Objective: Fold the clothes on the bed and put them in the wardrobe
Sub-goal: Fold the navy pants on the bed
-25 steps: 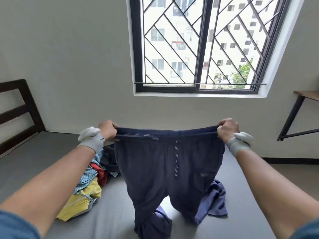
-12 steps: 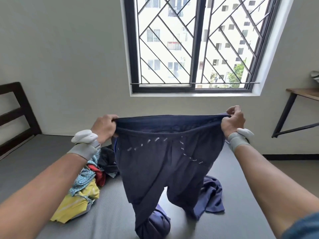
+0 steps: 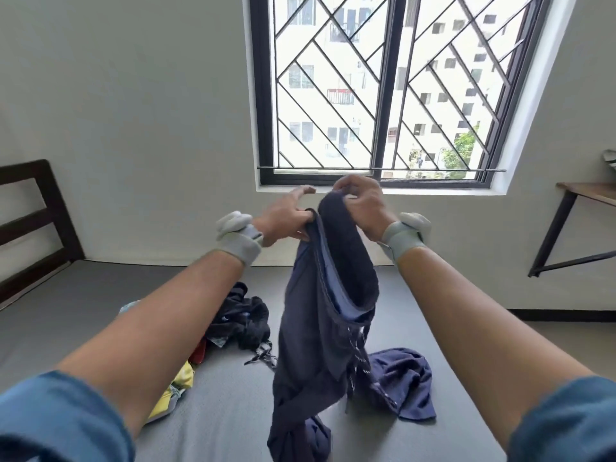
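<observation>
I see the grey bed [image 3: 100, 315] filling the lower view, its far edge against the wall. Navy trousers [image 3: 320, 328] hang above its middle, legs trailing onto the mattress near the near edge. A heap of clothes [image 3: 240, 321] lies toward the left edge, a navy garment [image 3: 403, 381] just right of the trousers. My right hand [image 3: 363, 205] grips the folded waistband; my left hand [image 3: 286, 215] pinches it, fingers half spread.
</observation>
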Demonstrator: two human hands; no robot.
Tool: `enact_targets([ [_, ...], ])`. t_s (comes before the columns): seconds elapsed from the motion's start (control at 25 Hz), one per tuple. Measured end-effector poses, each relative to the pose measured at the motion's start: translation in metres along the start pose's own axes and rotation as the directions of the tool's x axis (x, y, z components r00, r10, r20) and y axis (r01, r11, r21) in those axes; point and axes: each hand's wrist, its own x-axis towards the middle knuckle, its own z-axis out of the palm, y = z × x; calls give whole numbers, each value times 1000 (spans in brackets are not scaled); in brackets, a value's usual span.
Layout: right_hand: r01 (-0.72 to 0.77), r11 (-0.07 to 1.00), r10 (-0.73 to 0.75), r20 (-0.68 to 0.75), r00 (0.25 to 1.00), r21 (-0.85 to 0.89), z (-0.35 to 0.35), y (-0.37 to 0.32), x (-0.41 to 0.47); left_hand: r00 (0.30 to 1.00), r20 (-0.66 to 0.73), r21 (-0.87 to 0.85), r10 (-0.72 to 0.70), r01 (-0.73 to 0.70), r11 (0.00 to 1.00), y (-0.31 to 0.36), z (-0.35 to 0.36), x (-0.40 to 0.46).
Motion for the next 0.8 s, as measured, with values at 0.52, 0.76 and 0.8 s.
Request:
enact_targets([
  [0.52,-297,839,506,452,735,-456,-4,-4,-44,824,-478,-72,-303,307,949,-29,-2,19],
  [0.76,-390,744,619,340,708,-543,19,27,-68,792,-527,-56,-306,327,943,-46,-8,17],
  [0.8,-473,698,691,332,643,-537,22,33,-74,792,-530,-69,-302,316,946,-47,-9,18],
])
